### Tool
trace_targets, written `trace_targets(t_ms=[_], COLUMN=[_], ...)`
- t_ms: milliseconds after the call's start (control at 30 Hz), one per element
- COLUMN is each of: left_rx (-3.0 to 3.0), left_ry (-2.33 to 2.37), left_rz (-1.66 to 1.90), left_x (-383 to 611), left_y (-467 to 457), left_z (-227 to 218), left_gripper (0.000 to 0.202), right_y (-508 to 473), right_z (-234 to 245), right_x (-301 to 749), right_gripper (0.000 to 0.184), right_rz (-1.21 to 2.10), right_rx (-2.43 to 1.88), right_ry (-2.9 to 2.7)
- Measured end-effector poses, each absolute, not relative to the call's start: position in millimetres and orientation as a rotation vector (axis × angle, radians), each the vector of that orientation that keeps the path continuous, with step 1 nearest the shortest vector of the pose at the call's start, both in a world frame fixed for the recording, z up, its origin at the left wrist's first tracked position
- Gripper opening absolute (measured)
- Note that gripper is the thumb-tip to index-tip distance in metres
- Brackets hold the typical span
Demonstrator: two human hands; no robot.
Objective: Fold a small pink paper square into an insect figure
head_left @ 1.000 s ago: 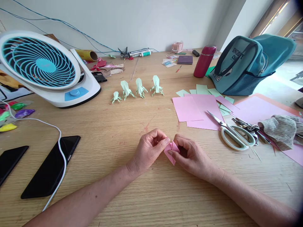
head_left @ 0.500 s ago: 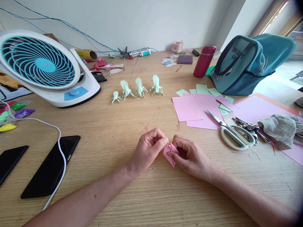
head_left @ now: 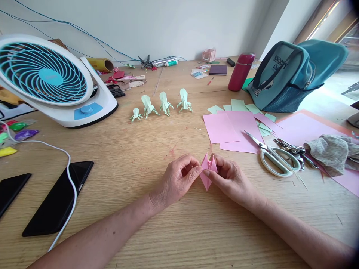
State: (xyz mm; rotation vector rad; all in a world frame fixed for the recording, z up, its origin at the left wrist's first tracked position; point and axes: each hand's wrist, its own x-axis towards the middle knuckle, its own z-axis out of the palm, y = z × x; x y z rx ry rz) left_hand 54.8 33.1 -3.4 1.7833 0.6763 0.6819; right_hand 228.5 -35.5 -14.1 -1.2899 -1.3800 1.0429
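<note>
A small folded piece of pink paper (head_left: 206,180) is held just above the table, between both hands. It is diamond-shaped, with two points standing up at the top and one pointing down. My left hand (head_left: 181,179) pinches its left edge between thumb and forefinger. On the other side, my right hand (head_left: 231,177) grips the paper with its thumb across the front and its fingers behind. Farther back stand several pale green origami figures with legs, among them a tall one (head_left: 184,100) and a small one (head_left: 136,115).
Pink sheets (head_left: 238,130) and green slips lie to the right, with scissors (head_left: 276,157) and a grey cloth (head_left: 327,151). Behind are a red flask (head_left: 241,73) and a blue backpack (head_left: 283,80). At left, a fan (head_left: 53,78) stands behind a black phone (head_left: 61,198) crossed by a white cable.
Both hands have shifted slightly right with the pink paper. Its two upper points now stand apart and show more fully, and the paper has turned more upright.
</note>
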Motion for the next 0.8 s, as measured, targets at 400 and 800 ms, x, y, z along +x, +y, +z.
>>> trace_targets(t_ms=[400,800], left_rx=[1.968,1.812], left_ry=[0.580,0.676], left_rz=[0.770,0.747], left_x=[53,54], left_y=[33,35], left_z=[-3,-9], left_gripper=[0.021,0.020], right_y=[-35,-34], right_z=[-13,-10], right_x=[230,230], right_gripper=[0.028,0.039], right_rz=[1.166,1.132], right_rx=[-1.242,-1.277], right_ry=[-1.375,-1.355])
